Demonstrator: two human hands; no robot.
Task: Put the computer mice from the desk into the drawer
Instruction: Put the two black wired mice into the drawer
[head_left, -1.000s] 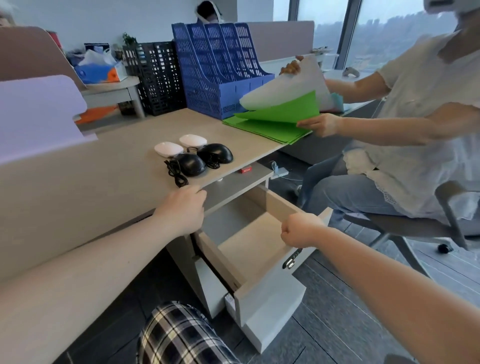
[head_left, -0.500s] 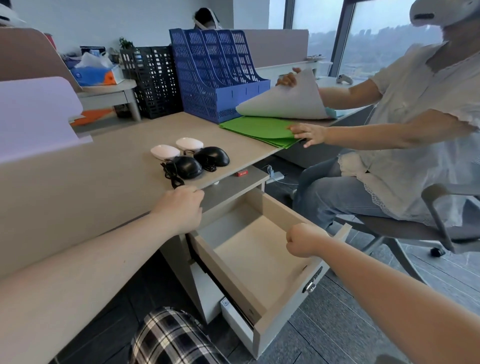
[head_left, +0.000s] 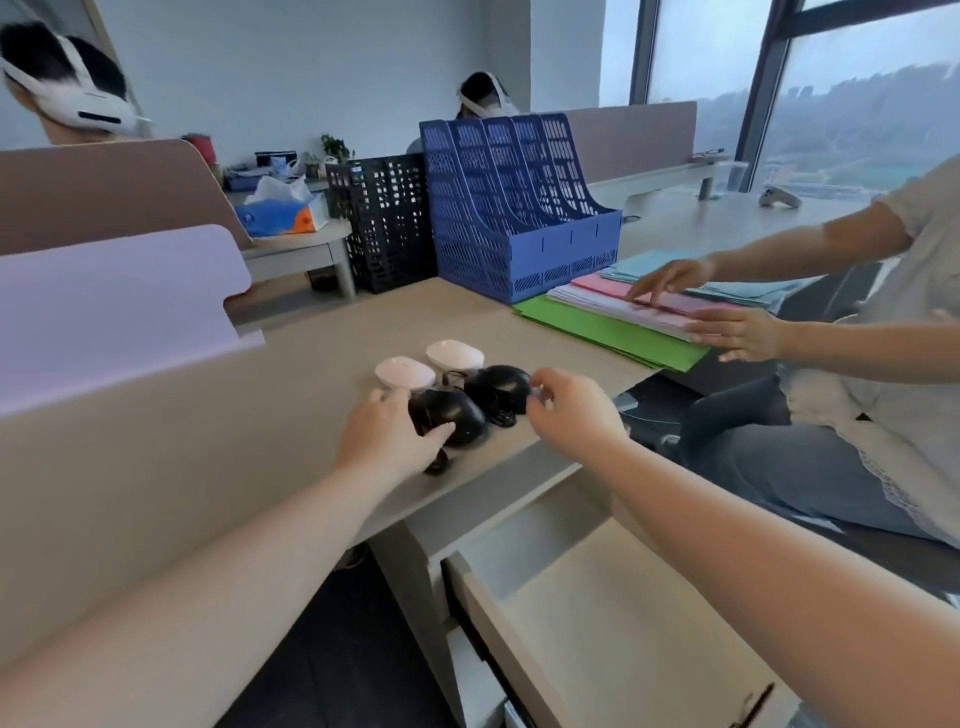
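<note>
Four computer mice sit together near the desk's front edge: two white ones behind two black corded ones. My left hand is wrapped around the nearer black mouse, with the thumb on its front and the fingers on its far side. My right hand hovers with spread fingers, its fingertips at the right side of the farther black mouse. The drawer stands pulled open below the desk edge at lower right, and nothing shows inside it.
A blue file rack and a black mesh rack stand at the desk's back. Another person's hands rest on stacked coloured papers to the right. A lilac divider panel rises on the left.
Both my hands left the drawer and desk edge and rose to the black mice. The drawer is now fully pulled out. The other person laid the papers flat.
</note>
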